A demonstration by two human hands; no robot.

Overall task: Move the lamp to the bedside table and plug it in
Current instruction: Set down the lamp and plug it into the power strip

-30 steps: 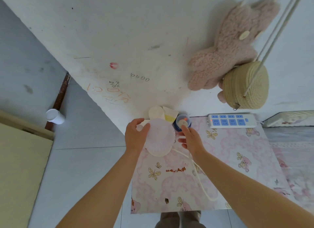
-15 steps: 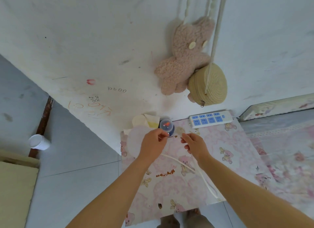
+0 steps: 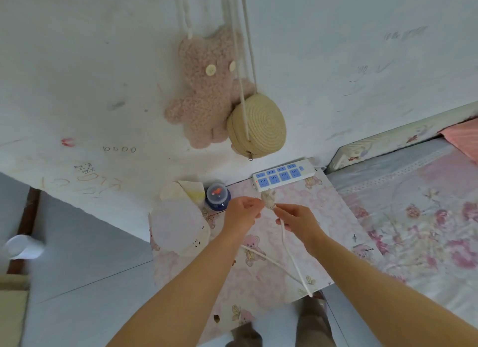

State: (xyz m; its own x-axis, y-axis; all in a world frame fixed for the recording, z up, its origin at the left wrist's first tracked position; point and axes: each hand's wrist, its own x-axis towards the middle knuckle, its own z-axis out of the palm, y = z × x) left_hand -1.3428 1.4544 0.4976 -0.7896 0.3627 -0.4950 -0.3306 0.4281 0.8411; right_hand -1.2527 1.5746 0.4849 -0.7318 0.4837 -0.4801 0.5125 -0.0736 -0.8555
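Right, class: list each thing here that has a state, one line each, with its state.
Round pale pink lamp: standing on table, unlit.
White plug: at strip's edge, insertion unclear.
White-and-blue power strip: flat, red light on.
Left hand: pinching near plug.
Right hand: gripping white cord.

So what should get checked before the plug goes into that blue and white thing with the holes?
1. Pink round lamp standing on the pink bear-print bedside table: ok.
2. White plug near the white and blue power strip: ok, just below its left end.
3. Grip on the plug: cannot tell; the left hand and right hand both meet it, but blur hides the fingers.
4. Free socket: ok, none of the blue sockets has a plug in it.
5. White cord free of snags: ok, it hangs loose over the table's front edge.
6. Prongs lined up with the holes: cannot tell.
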